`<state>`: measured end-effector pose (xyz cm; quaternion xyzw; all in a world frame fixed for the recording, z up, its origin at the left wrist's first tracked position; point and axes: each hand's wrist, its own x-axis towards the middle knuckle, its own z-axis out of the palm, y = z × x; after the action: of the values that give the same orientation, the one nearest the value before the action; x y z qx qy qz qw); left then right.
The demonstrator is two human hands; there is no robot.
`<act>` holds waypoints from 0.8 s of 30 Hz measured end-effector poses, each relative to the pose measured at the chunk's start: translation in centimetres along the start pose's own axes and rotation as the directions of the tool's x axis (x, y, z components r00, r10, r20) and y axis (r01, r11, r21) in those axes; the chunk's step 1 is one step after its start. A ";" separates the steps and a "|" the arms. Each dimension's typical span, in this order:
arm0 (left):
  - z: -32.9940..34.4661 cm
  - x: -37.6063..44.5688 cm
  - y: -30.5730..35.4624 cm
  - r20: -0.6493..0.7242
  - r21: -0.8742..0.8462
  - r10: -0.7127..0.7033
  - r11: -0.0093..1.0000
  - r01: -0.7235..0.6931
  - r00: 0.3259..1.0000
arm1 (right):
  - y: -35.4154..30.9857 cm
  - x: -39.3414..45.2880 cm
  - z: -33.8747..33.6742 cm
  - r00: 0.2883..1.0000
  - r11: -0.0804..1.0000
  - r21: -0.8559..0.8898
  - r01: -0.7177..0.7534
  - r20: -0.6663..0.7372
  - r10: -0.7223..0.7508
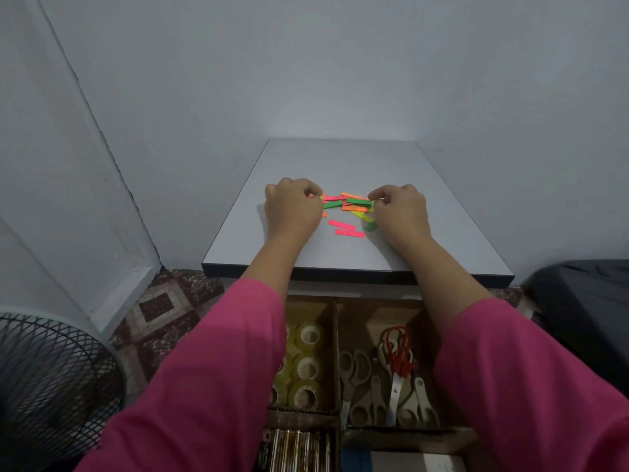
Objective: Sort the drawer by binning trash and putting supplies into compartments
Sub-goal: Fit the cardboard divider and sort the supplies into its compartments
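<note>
Both hands work the pile from its two sides: the left hand has fingers curled at the left end of the neon paper strips, and the right hand pinches a green strip at the right end. The strips lie mid-tabletop, a few pink ones strayed toward the near edge. This looks like the gathering step; next they need squaring into one bundle and carrying to a drawer compartment below, beside the tape rolls and scissors.
</note>
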<state>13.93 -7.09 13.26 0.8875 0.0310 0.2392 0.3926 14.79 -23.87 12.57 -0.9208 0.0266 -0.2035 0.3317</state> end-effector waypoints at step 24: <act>1.1 1.4 -1.6 0.050 0.080 -0.213 0.975 0.208 0.976 | -0.5 1.5 0.9 0.995 0.991 -0.101 0.086 0.067 -0.080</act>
<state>15.91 -6.44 12.04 0.8998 0.1223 0.1689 0.3832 16.51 -23.23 12.83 -0.9430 -0.0118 -0.1864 0.2754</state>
